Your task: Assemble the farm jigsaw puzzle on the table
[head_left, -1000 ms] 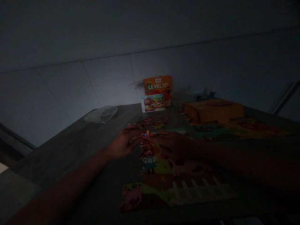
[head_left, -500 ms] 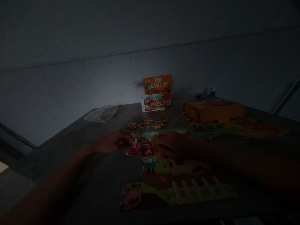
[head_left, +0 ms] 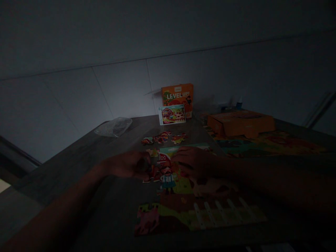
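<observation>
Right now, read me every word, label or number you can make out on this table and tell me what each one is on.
"LEVEL UP!" on the front of the orange puzzle box standing against the wall.
Small label at that box's top edge: too small to read.
Picture card leaning on the box: no legible text.
Flat orange box at right: nothing readable in the dim light.

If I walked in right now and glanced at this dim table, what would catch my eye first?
Probably the colourful, half-built farm puzzle in the middle of the dark table, with the left hand and right hand meeting at its far edge. Behind them, an orange box marked LEVEL UP stands against the wall, with a small picture card propped in front.
</observation>
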Motion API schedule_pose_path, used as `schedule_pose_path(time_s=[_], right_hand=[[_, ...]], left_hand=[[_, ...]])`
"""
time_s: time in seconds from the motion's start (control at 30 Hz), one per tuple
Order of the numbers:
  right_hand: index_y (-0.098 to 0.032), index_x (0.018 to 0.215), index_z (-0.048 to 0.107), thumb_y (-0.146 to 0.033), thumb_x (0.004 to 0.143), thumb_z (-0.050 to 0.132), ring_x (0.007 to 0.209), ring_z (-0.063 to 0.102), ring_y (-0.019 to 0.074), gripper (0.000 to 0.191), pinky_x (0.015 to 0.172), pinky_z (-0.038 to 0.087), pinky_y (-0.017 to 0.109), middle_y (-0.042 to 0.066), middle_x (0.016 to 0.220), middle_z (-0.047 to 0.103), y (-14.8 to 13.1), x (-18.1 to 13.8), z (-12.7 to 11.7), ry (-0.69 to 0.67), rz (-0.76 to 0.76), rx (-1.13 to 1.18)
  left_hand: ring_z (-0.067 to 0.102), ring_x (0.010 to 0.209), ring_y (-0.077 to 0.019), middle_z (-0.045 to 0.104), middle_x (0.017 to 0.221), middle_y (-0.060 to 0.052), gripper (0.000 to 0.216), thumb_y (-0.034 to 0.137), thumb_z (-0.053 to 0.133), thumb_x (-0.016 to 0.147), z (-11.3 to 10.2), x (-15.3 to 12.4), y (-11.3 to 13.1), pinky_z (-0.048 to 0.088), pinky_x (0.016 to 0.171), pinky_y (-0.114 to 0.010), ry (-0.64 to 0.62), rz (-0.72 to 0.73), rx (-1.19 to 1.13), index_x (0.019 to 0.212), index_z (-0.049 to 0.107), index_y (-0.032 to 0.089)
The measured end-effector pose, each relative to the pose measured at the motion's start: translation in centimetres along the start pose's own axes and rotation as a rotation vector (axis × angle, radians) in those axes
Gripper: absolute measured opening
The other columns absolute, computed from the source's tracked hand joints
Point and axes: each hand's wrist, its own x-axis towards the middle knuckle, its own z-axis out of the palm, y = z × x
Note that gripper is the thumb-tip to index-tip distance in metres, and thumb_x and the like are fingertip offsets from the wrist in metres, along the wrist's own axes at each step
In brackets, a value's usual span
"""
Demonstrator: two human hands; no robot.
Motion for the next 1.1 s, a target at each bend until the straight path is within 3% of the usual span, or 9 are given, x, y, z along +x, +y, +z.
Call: schedule_pose_path(time_s=[0.33, 1.1], right_hand=[[-0.011, 0.111, 0.065, -0.015, 0.094, 0.048, 0.099, 0.059, 0.0203, 0.025, 0.091, 0.049, 0.037, 0.011, 0.101, 0.069, 0.0, 0.0, 0.0, -0.012, -0.012, 0.026], [-0.011, 0.108, 0.067, -0.016, 0.094, 0.045, 0.096, 0.060, 0.0206, 0.025, 0.089, 0.050, 0.038, 0.012, 0.103, 0.070, -0.1, 0.2, -0.1, 0.026, -0.033, 0.022]], left_hand=[[0.054, 0.072, -0.0145, 0.059, 0.082, 0.001, 0.035, 0.045, 0.070, 0.078, 0.6, 0.2, 1.4, 0.040, 0.061, -0.023, 0.006, 0.016, 0.073, 0.095, 0.057, 0.017], [0.056, 0.074, -0.0169, 0.061, 0.085, -0.002, 0.041, 0.046, 0.074, 0.074, 0.7, -0.2, 1.2, 0.040, 0.059, -0.024, 0.020, -0.063, 0.072, 0.097, 0.057, 0.016]])
